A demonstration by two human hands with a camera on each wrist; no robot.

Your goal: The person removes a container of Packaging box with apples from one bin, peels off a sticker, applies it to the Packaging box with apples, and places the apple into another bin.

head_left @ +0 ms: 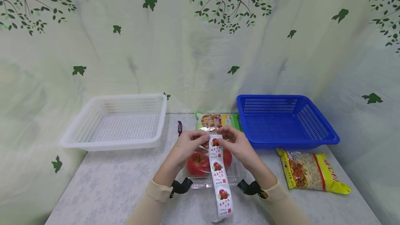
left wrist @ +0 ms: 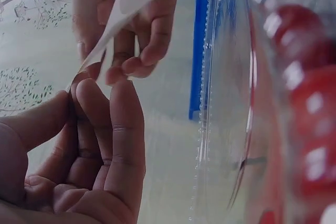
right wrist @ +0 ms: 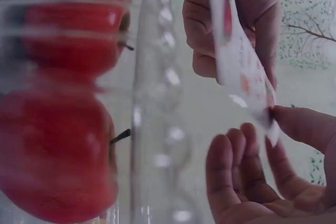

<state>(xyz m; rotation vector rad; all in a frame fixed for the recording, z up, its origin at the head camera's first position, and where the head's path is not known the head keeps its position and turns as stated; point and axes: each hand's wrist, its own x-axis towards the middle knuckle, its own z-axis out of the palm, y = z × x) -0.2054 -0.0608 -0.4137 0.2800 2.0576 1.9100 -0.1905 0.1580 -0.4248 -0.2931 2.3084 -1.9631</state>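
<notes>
Both hands meet over the middle of the worktop [head_left: 103, 186]: the left hand [head_left: 187, 145] and right hand [head_left: 237, 143] each pinch the top end of a strip of apple labels [head_left: 220, 180] between thumb and fingertips, other fingers loosely curled, so the strip hangs free toward the near edge. Far left sits a white basket [head_left: 115, 122], far right a blue basket [head_left: 282, 121], both open-topped. Right and near lies a yellow pasta bag [head_left: 312, 171]. Directly under the hands rests a clear clamshell of red apples [head_left: 198, 164], within easy reach of the labels.
</notes>
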